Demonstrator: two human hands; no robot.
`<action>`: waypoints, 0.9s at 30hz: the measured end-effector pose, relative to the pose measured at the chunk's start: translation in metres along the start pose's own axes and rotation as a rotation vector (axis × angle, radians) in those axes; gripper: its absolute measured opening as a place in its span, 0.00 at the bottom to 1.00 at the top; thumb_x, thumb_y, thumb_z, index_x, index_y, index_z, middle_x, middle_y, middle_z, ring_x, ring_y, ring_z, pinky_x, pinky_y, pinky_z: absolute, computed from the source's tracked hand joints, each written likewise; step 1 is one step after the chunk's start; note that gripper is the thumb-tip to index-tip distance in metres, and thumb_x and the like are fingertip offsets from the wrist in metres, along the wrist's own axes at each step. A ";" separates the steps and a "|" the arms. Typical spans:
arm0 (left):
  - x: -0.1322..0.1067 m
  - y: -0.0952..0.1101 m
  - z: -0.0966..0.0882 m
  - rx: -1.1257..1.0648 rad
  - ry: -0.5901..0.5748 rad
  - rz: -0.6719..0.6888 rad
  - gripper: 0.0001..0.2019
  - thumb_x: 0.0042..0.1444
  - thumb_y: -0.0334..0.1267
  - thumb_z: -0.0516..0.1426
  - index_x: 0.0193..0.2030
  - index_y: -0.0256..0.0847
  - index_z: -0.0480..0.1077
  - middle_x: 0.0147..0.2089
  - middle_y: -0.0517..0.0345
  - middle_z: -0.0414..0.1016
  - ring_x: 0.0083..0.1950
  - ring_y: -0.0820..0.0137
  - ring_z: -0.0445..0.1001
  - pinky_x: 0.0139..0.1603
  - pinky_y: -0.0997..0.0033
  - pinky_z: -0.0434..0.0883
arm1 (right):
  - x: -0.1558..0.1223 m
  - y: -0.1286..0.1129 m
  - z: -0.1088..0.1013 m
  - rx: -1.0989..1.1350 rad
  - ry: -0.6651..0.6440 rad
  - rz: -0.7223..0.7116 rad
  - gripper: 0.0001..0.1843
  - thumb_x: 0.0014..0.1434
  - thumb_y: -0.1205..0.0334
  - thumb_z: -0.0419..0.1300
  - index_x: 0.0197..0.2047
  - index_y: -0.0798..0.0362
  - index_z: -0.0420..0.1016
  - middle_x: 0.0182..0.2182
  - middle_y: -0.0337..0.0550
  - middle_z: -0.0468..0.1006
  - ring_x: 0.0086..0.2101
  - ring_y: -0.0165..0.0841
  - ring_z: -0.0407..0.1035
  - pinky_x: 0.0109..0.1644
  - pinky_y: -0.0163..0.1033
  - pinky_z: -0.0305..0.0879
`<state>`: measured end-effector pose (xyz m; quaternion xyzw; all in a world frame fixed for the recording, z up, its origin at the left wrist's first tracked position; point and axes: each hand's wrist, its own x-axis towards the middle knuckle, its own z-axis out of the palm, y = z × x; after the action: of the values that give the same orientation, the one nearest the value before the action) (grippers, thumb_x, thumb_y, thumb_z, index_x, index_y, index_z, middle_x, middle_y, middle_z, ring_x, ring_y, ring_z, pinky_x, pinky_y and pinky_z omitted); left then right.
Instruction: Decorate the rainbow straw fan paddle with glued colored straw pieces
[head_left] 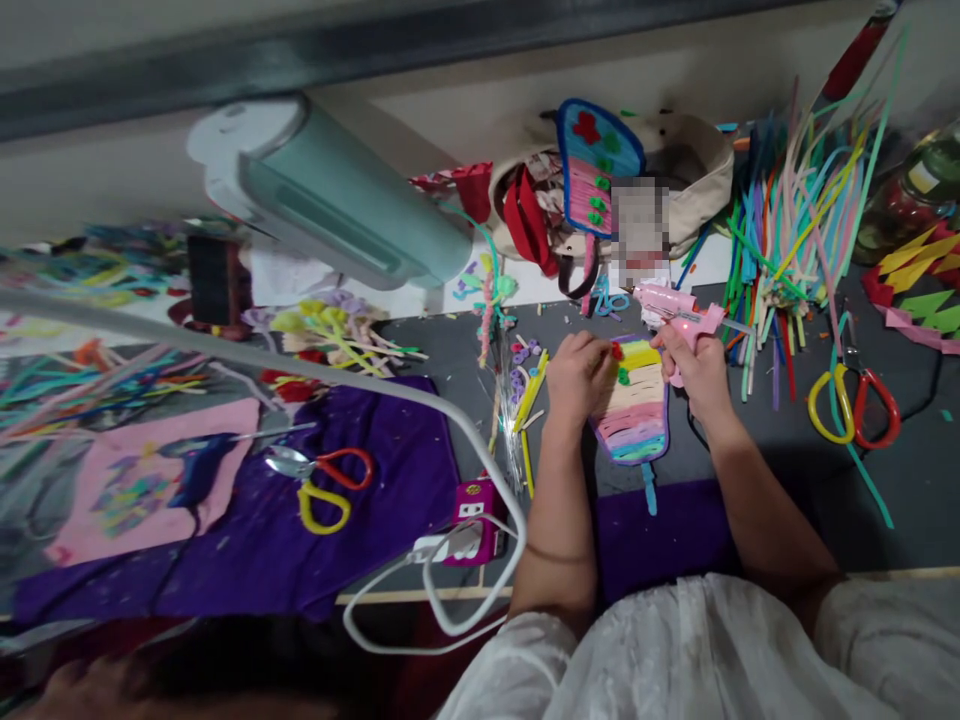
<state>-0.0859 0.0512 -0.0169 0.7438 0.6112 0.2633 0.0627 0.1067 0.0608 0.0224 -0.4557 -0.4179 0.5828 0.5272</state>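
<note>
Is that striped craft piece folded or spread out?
Spread out: the striped craft piece shows coloured bands from yellow top to blue bottom, with no fold visible.

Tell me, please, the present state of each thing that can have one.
Pink glue gun, gripped in right hand
Striped panel, lying, left hand at its corner
Blue glue gun, lying unheld
Left scissors, lying unheld
Right scissors, lying unheld
Power strip, white plug apparently inserted

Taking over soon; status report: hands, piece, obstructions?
Right hand holds pink glue gun. Left hand at corner of striped craft piece. White cable left of piece, not over it.
</note>
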 end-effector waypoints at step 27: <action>0.001 0.008 0.004 0.133 -0.033 -0.052 0.10 0.67 0.38 0.56 0.39 0.43 0.79 0.37 0.52 0.75 0.42 0.61 0.70 0.37 0.64 0.62 | 0.004 -0.001 -0.002 0.115 0.094 0.130 0.18 0.57 0.43 0.65 0.34 0.51 0.76 0.18 0.30 0.66 0.19 0.25 0.61 0.23 0.33 0.60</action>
<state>-0.0766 0.0511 -0.0165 0.7344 0.6454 0.2081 0.0297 0.1089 0.0650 0.0228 -0.4776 -0.3282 0.6168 0.5327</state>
